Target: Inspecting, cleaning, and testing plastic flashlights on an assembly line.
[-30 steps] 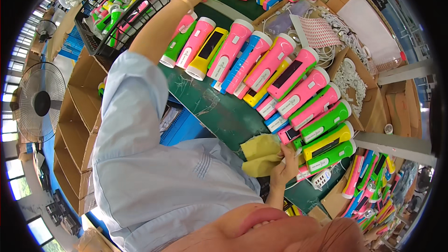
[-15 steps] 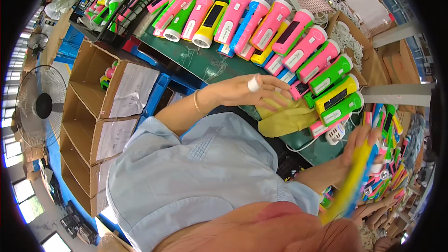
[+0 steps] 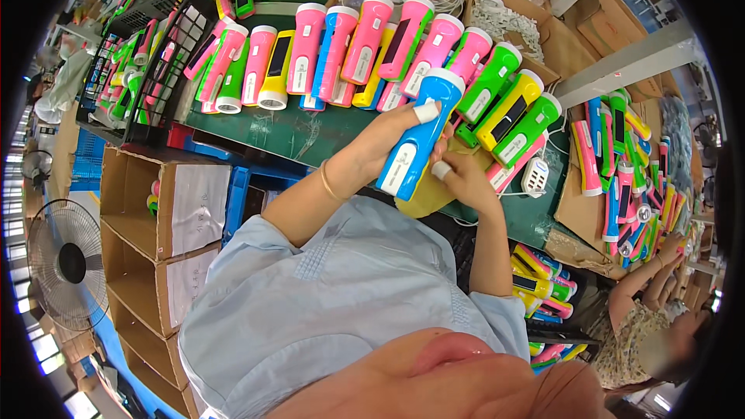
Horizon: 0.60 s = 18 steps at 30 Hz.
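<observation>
My left hand [image 3: 386, 142] grips a blue flashlight [image 3: 413, 143] with a white head and white tail, held tilted above the green table [image 3: 287, 130]. A white tape wraps the left thumb tip. My right hand [image 3: 466, 179] meets the flashlight's lower end, its taped fingertip pressed against the body. A yellow cloth [image 3: 428, 200] lies under the right hand. Just beyond both hands, rows of pink, green, yellow and blue flashlights [image 3: 365, 43] lie side by side on the table.
A black wire crate [image 3: 167, 70] of flashlights stands at the left. Open cardboard boxes [image 3: 167, 209] and a fan [image 3: 66, 264] are below it. A white charger block [image 3: 535, 176] lies right of my hands. More flashlights [image 3: 621, 163] are piled at the right, where another person [image 3: 644, 326] sits.
My left hand came back from the far row and now holds the blue flashlight. My right hand swung in from the lower right to meet it.
</observation>
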Each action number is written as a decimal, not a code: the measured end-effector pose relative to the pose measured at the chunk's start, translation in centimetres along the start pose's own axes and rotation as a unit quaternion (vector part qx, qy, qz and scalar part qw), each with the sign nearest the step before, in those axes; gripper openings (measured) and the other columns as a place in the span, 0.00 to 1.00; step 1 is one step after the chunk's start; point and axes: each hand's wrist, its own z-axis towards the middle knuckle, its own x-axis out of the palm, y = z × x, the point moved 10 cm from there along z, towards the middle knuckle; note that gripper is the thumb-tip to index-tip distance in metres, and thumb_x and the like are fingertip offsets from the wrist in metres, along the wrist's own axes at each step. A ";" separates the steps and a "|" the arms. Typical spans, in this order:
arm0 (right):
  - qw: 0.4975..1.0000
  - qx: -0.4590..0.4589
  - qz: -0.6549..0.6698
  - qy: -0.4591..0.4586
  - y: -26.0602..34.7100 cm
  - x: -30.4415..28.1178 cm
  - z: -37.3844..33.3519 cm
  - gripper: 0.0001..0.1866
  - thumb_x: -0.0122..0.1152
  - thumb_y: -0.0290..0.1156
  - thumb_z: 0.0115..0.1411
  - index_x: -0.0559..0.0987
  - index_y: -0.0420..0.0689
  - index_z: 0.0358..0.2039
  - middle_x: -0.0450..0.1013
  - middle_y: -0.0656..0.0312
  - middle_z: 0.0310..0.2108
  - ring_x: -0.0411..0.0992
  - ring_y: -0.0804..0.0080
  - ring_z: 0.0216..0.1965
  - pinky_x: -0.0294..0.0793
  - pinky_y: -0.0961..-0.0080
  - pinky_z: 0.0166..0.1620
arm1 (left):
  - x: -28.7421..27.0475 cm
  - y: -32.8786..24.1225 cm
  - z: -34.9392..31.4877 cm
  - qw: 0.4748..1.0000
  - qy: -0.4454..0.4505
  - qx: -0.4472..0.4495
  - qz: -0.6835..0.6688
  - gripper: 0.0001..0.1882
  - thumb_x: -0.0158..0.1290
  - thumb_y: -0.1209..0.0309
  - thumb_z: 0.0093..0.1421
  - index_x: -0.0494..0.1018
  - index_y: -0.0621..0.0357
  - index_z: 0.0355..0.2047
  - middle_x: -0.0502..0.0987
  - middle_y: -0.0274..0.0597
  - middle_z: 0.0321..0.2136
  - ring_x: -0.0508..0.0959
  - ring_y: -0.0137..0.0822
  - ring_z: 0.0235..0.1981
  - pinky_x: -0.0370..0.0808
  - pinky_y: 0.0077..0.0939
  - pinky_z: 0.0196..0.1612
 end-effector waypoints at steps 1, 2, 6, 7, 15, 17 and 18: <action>0.999 -0.027 -0.040 -0.014 0.9 0.2 0.2 0.12 0.52 0.29 0.56 0.77 0.37 0.37 0.71 0.57 0.21 0.68 0.72 0.24 0.66 0.74 0.29 | 0.1 -0.2 0.4 1.000 -0.006 0.005 0.000 0.21 0.48 0.56 0.59 0.66 0.63 0.41 0.73 0.45 0.26 0.75 0.33 0.23 0.75 0.24 0.27; 0.999 -0.027 -0.040 -0.013 0.7 0.3 0.3 0.12 0.52 0.29 0.56 0.77 0.37 0.37 0.71 0.57 0.21 0.68 0.72 0.24 0.66 0.74 0.29 | 0.3 -0.5 0.5 1.000 -0.007 0.006 0.000 0.21 0.48 0.56 0.59 0.66 0.63 0.41 0.73 0.45 0.26 0.75 0.33 0.23 0.75 0.24 0.27; 0.997 0.010 0.069 -0.031 -1.2 0.1 0.5 0.11 0.48 0.29 0.58 0.75 0.38 0.38 0.67 0.63 0.21 0.66 0.77 0.22 0.64 0.78 0.26 | -0.5 -0.9 1.3 0.998 -0.040 0.003 -0.057 0.21 0.46 0.57 0.59 0.67 0.64 0.40 0.74 0.47 0.29 0.75 0.36 0.21 0.76 0.29 0.24; 0.994 -0.003 0.100 -0.051 -1.5 -0.1 0.5 0.12 0.47 0.29 0.59 0.75 0.39 0.40 0.66 0.65 0.21 0.65 0.79 0.21 0.63 0.80 0.25 | -1.3 -0.9 1.7 0.998 -0.053 0.016 -0.042 0.21 0.47 0.58 0.57 0.66 0.64 0.42 0.74 0.47 0.31 0.75 0.37 0.21 0.75 0.29 0.24; 0.933 -0.015 0.313 -0.178 0.8 -6.3 -1.0 0.12 0.48 0.29 0.61 0.73 0.40 0.43 0.69 0.68 0.26 0.62 0.87 0.22 0.56 0.92 0.24 | 1.2 -9.9 1.4 0.841 -0.086 0.242 0.476 0.13 0.52 0.64 0.56 0.67 0.62 0.35 0.71 0.37 0.24 0.73 0.28 0.24 0.72 0.24 0.23; 0.927 -0.015 0.328 -0.185 0.5 -6.8 -1.1 0.12 0.52 0.28 0.59 0.76 0.41 0.42 0.68 0.70 0.26 0.59 0.88 0.22 0.54 0.92 0.23 | 2.1 -13.2 0.0 0.683 -0.230 0.378 0.581 0.42 0.62 0.66 0.46 0.47 0.69 0.53 0.68 0.59 0.41 0.72 0.50 0.42 0.69 0.37 0.44; 0.927 -0.012 0.330 -0.179 0.3 -6.5 -0.9 0.12 0.52 0.28 0.59 0.76 0.41 0.42 0.68 0.70 0.26 0.59 0.88 0.22 0.54 0.92 0.23 | 2.7 -13.5 -0.4 0.575 -0.254 0.441 0.640 0.45 0.62 0.65 0.46 0.44 0.69 0.53 0.68 0.60 0.40 0.72 0.52 0.42 0.69 0.38 0.43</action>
